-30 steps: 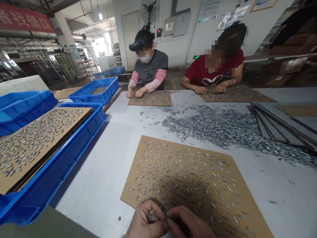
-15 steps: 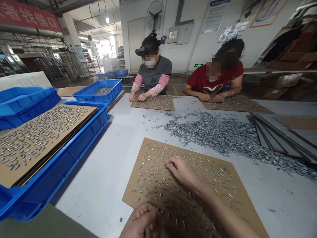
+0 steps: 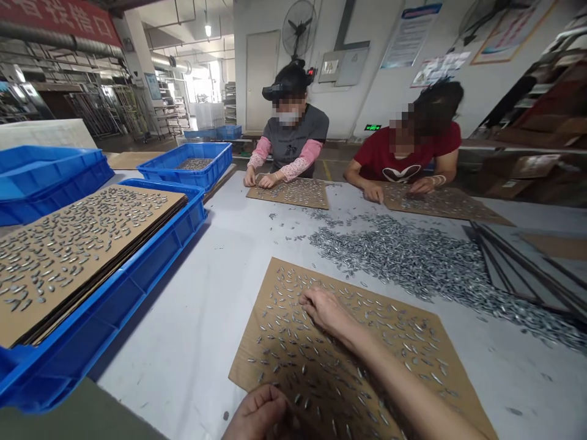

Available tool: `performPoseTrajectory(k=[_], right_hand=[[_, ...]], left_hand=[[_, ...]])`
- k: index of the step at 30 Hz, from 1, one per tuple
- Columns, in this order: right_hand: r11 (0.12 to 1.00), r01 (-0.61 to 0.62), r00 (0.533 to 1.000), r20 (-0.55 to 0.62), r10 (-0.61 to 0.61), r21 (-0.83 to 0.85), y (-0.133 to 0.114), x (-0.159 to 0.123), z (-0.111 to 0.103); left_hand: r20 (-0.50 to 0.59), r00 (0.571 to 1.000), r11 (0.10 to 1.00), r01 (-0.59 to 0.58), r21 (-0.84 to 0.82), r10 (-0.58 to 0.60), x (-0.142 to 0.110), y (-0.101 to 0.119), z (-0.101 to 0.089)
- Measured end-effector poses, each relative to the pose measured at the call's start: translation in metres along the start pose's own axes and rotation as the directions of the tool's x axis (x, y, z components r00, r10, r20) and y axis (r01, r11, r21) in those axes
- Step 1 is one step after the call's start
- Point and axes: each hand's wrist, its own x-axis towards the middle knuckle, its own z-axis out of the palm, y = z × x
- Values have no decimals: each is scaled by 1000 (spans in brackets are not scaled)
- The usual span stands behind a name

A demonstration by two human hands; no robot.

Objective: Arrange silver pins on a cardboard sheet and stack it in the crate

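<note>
A brown cardboard sheet [image 3: 257,342] lies in front of me on the white table, covered with several small silver metal pieces [image 3: 389,330] set out in rows. My right hand [image 3: 326,310] reaches over the sheet's far middle, fingers curled in a pinch on the pieces; what it grips is too small to name. At the bottom edge my left hand [image 3: 261,417] rests closed at the sheet's near edge, its contents hidden. Beyond the sheet lies a large loose heap of the same metal pieces [image 3: 413,256].
A blue crate [image 3: 151,263] at my left holds stacked cardboard sheets loaded with pieces; more blue crates [image 3: 202,162] stand behind. Two people sit across the table at their own sheets [image 3: 293,192]. Dark flat sheets [image 3: 527,263] lie at the right.
My right hand left my left hand at the near edge and reached out over the sheet's middle. The left hand stayed low. The view tilted slightly.
</note>
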Motion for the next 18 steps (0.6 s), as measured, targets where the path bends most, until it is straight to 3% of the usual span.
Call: performPoseTrajectory(k=[4,12,18], right_hand=[[1000,-7,997,-72,9,22,0,-10,-5],[975,-127,990,39,136,-184,-22,-23,1],[965,-186,980,39,197,-185,-28,-18,5]], left_hand=[[-7,1000,1000,0,-12,0,0,1,1],[33,999,999,26,-22,-25,3,2,10],[32,999,999,24,-47,-23,1,1,9]])
